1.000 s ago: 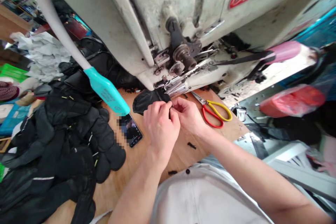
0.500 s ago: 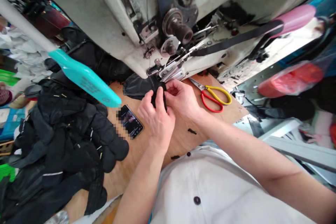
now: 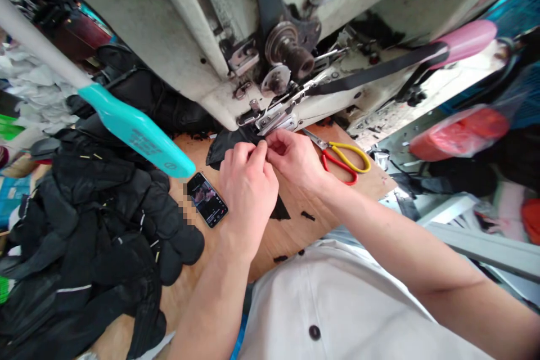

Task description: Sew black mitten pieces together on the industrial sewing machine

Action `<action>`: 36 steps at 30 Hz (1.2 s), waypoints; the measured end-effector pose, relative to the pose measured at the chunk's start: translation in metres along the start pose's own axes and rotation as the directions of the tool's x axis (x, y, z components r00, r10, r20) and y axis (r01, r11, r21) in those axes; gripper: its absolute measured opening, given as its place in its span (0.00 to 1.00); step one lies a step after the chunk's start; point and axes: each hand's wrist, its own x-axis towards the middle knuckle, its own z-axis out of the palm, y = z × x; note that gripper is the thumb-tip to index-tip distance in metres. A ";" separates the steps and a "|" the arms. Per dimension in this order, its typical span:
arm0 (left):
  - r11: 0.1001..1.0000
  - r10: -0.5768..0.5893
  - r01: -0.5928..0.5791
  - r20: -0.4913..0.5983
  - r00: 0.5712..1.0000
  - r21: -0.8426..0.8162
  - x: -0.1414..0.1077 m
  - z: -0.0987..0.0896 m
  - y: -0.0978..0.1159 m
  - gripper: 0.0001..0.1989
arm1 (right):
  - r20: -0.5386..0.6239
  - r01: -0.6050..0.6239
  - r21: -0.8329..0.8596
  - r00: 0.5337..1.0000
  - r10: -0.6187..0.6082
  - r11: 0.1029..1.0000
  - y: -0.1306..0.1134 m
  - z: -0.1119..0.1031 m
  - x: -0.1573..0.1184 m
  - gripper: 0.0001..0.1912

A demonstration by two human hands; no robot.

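Both my hands meet fingertip to fingertip at the front of the sewing machine (image 3: 276, 118). My left hand (image 3: 248, 185) is closed on a black fabric piece (image 3: 230, 145), its back turned up and covering part of it. The fabric lies under the machine's metal parts, and a black strip end (image 3: 280, 209) sticks out below my left hand. My right hand (image 3: 293, 160) pinches at the same spot, thumb and forefinger together; the fabric edge there is mostly hidden. Scissors (image 3: 348, 160) with one yellow and one red handle lie just right of my right hand.
A lit phone (image 3: 206, 199) lies left of my left hand on the wooden table (image 3: 261, 250). Black garments (image 3: 97, 225) are heaped at the left. A turquoise-ended bar (image 3: 139, 129) reaches in from the upper left. Small black scraps (image 3: 307, 215) lie near my body.
My left hand has turned over the fabric, its fingers now curled down beside my right fingertips. A black strip end now shows beneath it. The view has shifted slightly.
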 end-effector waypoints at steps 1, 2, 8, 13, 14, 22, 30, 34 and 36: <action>1.000 -0.013 0.013 0.029 0.999 -0.009 0.004 -0.002 -0.001 0.19 | -0.002 -0.012 0.000 1.000 0.012 1.000 -0.002 -0.001 0.002 0.02; 0.999 -0.026 0.027 0.061 0.998 -0.029 0.007 -0.005 -0.002 0.19 | -0.007 -0.024 0.011 1.000 0.024 1.000 -0.003 0.000 0.004 0.02; 0.971 -0.070 0.103 0.158 0.985 -0.217 0.017 -0.016 -0.014 0.19 | -0.100 -0.059 0.121 0.992 0.072 0.991 -0.001 0.017 -0.010 0.06; 0.971 -0.068 0.097 0.138 0.988 -0.217 0.016 -0.017 -0.021 0.16 | -0.087 -0.059 0.087 0.994 0.067 0.994 0.008 0.030 -0.019 0.05; 0.975 -0.066 0.093 0.138 0.988 -0.201 0.016 -0.018 -0.021 0.16 | -0.082 -0.054 0.091 0.995 0.061 0.994 0.009 0.030 -0.020 0.04; 0.997 -0.006 0.025 0.269 0.963 -0.067 0.021 -0.024 -0.009 0.19 | -0.018 -0.017 0.087 1.000 0.019 0.996 0.002 0.010 -0.010 0.02; 0.994 0.003 0.028 0.279 0.960 -0.108 0.015 -0.028 -0.010 0.23 | -0.032 -0.107 0.144 0.993 0.113 0.984 -0.004 0.005 0.003 0.04; 0.992 -0.036 0.061 0.220 0.975 -0.109 0.010 -0.029 -0.013 0.20 | -0.144 -0.062 0.115 0.986 0.079 0.991 0.002 0.023 -0.011 0.03; 0.994 -0.040 0.061 0.221 0.974 -0.089 0.010 -0.029 -0.012 0.19 | -0.146 -0.048 0.113 0.987 0.064 0.992 0.005 0.028 -0.015 0.02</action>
